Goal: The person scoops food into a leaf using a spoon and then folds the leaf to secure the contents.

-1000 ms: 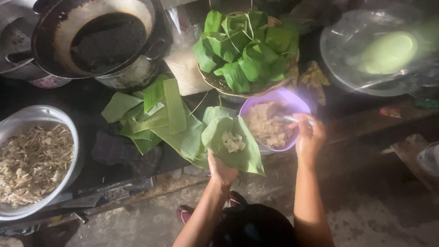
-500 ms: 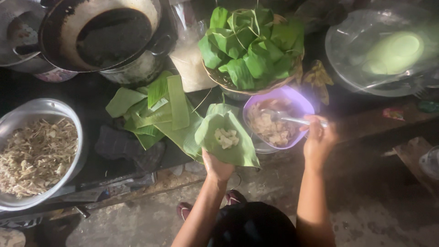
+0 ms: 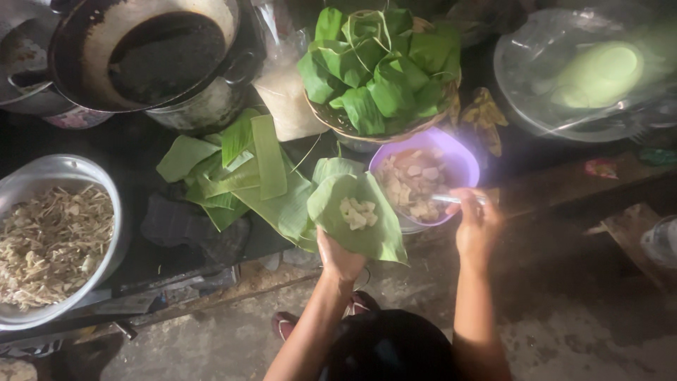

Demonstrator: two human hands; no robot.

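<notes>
Left hand (image 3: 340,255) cupped under folded banana leaf (image 3: 360,222), gripping it from below, palm up, leaf opening toward camera

Small heap of pale chunks (image 3: 356,212) sitting in the leaf pocket, directly above left palm

Right hand (image 3: 476,222) closed around a spoon (image 3: 451,200), handle pinched in fingers, spoon end over right rim of purple bowl (image 3: 462,166); cannot tell if spoon carries anything

Purple bowl holds more pale chunks, sits just right of held leaf, touching or nearly touching its edge; between both hands, nearer the right

Held leaf left of right hand, hands apart, bowl rim between them

Pile of loose leaf strips (image 3: 240,173) flat on dark surface, just left of held leaf, overlapping under it

Woven basket (image 3: 345,123) of wrapped green parcels (image 3: 377,67) right behind purple bowl

Metal basin (image 3: 120,226) with shredded pale filling at far left, well apart from both hands

Blackened pot (image 3: 204,106) top left, behind leaf pile

Clear plastic bag of white grains (image 3: 285,92) between pot and basket

Plastic-covered bowl with pale green content (image 3: 585,77) top right, well apart from the hands
</notes>
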